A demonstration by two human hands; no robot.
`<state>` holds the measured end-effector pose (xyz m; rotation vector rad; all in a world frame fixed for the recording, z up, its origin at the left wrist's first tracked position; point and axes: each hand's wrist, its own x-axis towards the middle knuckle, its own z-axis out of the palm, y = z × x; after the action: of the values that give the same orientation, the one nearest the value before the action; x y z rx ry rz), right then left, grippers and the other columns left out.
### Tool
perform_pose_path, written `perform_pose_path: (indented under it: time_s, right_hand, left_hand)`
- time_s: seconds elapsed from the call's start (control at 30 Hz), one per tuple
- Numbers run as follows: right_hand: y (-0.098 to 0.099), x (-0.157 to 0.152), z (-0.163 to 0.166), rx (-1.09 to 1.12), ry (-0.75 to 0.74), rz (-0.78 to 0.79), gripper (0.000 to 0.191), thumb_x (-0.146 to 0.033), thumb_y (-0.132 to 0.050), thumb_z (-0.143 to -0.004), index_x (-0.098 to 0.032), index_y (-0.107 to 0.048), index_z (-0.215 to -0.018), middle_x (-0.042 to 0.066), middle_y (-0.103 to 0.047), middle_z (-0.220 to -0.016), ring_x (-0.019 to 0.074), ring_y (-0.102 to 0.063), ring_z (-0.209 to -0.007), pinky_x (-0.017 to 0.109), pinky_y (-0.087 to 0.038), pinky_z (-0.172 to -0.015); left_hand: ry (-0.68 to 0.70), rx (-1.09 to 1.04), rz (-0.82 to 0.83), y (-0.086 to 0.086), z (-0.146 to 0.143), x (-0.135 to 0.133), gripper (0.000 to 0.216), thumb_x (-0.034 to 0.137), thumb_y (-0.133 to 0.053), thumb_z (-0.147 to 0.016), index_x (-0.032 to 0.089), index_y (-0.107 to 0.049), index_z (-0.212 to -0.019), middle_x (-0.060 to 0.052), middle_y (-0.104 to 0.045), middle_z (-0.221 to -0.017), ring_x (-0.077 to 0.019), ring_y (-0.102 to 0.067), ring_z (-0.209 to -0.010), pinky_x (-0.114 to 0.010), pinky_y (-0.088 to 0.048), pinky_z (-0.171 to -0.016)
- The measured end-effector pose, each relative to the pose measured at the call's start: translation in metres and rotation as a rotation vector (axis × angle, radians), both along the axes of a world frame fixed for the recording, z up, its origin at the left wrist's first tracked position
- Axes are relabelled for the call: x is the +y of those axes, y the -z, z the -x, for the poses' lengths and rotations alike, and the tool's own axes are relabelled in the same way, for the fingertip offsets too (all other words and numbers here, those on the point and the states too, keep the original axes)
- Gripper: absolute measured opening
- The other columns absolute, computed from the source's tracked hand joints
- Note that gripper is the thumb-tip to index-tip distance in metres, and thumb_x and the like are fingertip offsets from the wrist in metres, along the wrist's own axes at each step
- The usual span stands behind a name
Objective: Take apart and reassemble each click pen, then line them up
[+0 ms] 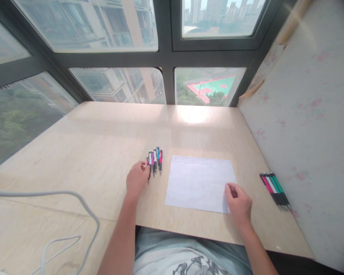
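Note:
My left hand [137, 179] is at the left end of a row of ballpoint pens [154, 159], its fingers curled around the leftmost pink pen [148, 162]. Part of that pen is hidden behind the fingertips; its dark tip shows below them. The other pens in the row are white, purple, blue and pink with dark grips, lying side by side. A white sheet of paper [199, 183] lies flat to their right, with small lines of writing along its far edge. Over the sheet's right edge rests my right hand [239, 202], fingers curled in a loose fist, with no object visible in it.
More pens [275, 191], pink, white and green, lie in a row beside the papered wall [312, 126]. A grey cable [83, 202] loops across the left of the wooden tabletop [103, 145]. Dark-framed windows [167, 57] border the far side.

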<state>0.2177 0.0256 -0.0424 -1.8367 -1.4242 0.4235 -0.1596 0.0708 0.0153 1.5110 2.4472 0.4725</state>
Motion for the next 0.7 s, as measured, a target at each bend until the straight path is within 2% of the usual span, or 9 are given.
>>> perform_pose_path:
  time_s: [0.23,0.5,0.7]
  right_hand:
    - [-0.004,0.001,0.001,0.044,0.017,0.013,0.032,-0.046,-0.054,-0.083,-0.017,-0.068,-0.082,0.006,-0.068,-0.071,0.0192,-0.058,-0.062,0.029,-0.045,-0.063]
    - [-0.001,0.001,-0.001,0.056,0.027,0.006,0.034,-0.047,-0.054,-0.083,-0.016,-0.069,-0.082,0.006,-0.068,-0.071,0.0192,-0.058,-0.061,0.029,-0.045,-0.061]
    - [-0.002,0.001,0.0,0.082,0.033,0.004,0.034,-0.046,-0.054,-0.084,-0.016,-0.069,-0.083,0.007,-0.068,-0.072,0.0195,-0.059,-0.062,0.03,-0.046,-0.063]
  left_hand:
    - [-0.04,-0.052,0.026,0.003,0.003,0.005,0.018,0.036,-0.052,-0.084,0.022,-0.063,-0.083,-0.004,-0.072,-0.082,-0.0218,-0.065,-0.077,-0.029,-0.04,-0.065]
    - [-0.062,-0.036,0.043,0.003,0.005,0.009,0.019,0.031,-0.05,-0.083,0.021,-0.064,-0.091,-0.007,-0.073,-0.082,-0.0243,-0.067,-0.08,-0.03,-0.043,-0.067]
    - [-0.097,0.034,0.082,0.005,0.004,0.015,0.024,0.042,-0.05,-0.084,0.02,-0.061,-0.088,-0.01,-0.071,-0.084,-0.0286,-0.067,-0.084,-0.033,-0.044,-0.068]
